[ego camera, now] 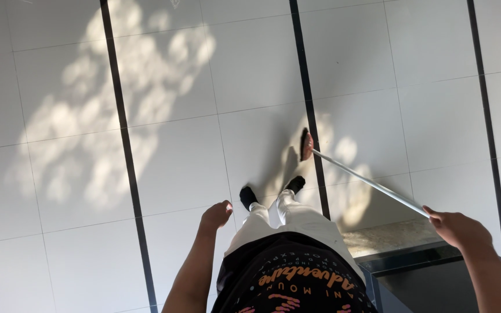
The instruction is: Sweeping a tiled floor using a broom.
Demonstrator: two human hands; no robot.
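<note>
The floor [59, 243] fills nearly the whole view: large pale grey glossy tiles laid in a grid with thin light joints, crossed by narrow dark strips [124, 145] that run away from the person in parallel lines. Dappled sunlight [117, 98] lies in soft blotches across the tiles on the left, and a smaller patch of light falls around the broom head, mixed with the person's own shadow. The right hand [459, 229] is closed around the upper end of a long thin pale broom handle [372, 184], fingers wrapped on the shaft. The handle slants down and away to the left, ending in a dark broom head [305, 145] with a reddish back that rests on the floor right on one of the dark strips, a little ahead of the feet. The left hand [215, 214] hangs free beside the body, holding nothing, fingers loosely curled toward the palm. Below, the person's white trousers [288, 217] and dark shoes [248, 197] show, both feet planted on the tiles just behind the broom head, and a black shirt with orange print [297, 284] covers the bottom middle of the view. At the lower right, under the right arm, a speckled stone step [387, 237] meets a dark glossy raised edge [436, 278].
</note>
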